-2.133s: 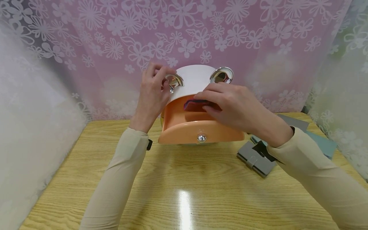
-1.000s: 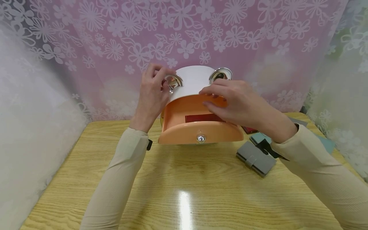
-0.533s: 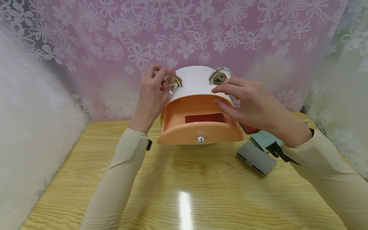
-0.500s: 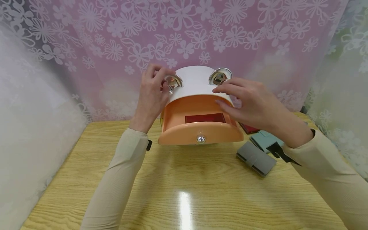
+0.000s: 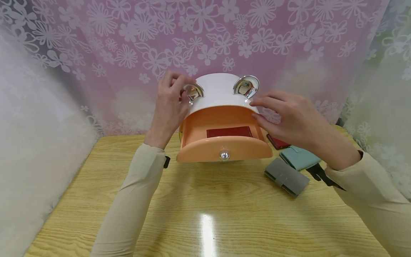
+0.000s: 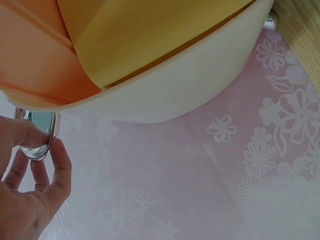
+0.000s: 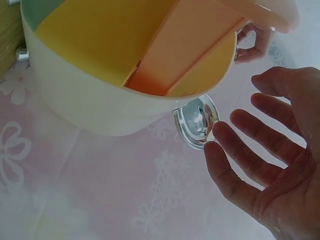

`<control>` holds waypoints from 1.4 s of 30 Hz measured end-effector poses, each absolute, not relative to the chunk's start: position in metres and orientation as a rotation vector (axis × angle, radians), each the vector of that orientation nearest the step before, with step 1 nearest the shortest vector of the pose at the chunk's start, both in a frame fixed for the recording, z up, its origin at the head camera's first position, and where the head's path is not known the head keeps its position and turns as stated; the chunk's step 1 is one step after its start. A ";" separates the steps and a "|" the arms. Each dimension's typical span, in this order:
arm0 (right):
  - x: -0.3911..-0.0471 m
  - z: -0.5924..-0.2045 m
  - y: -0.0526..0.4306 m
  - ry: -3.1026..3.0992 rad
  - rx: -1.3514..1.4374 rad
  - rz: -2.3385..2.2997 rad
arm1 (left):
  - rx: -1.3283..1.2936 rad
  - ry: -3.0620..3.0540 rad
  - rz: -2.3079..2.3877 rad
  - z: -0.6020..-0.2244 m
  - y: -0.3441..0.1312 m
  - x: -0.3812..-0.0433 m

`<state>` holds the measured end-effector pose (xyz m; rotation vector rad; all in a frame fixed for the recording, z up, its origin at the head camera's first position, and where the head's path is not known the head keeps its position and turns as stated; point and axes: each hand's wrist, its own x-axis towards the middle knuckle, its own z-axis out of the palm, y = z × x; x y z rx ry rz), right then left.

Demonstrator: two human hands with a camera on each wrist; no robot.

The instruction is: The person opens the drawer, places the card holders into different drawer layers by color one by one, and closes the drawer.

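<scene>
A white cabinet (image 5: 218, 85) with silver ear-shaped pieces on top stands at the table's back, its orange drawer (image 5: 221, 148) pulled out. Inside the drawer lies a flat dark red wallet (image 5: 229, 132), partly hidden by the drawer front. My left hand (image 5: 171, 103) pinches the left silver ear (image 6: 37, 127) between thumb and fingers, as the left wrist view shows. Off the cabinet's right side hovers my right hand (image 5: 292, 117), fingers apart with nothing in them. The right silver ear (image 5: 246, 86) is just beyond its fingertips.
On the wooden table (image 5: 179, 214), right of the drawer, lie a grey wallet (image 5: 287, 177), a mint green wallet (image 5: 298, 157) and another red wallet (image 5: 277, 141). A flowered pink curtain (image 5: 205, 35) hangs close behind the cabinet.
My right hand has let go of the red wallet, which now lies in the drawer. It has drawn back rightward from the drawer. My left hand stays on the left ear.
</scene>
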<state>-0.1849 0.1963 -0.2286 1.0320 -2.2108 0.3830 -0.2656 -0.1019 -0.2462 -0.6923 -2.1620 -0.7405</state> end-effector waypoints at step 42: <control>-0.188 -0.276 0.255 -2.259 0.841 0.027 | -0.670 -2.187 -0.735 -0.246 -0.101 -0.265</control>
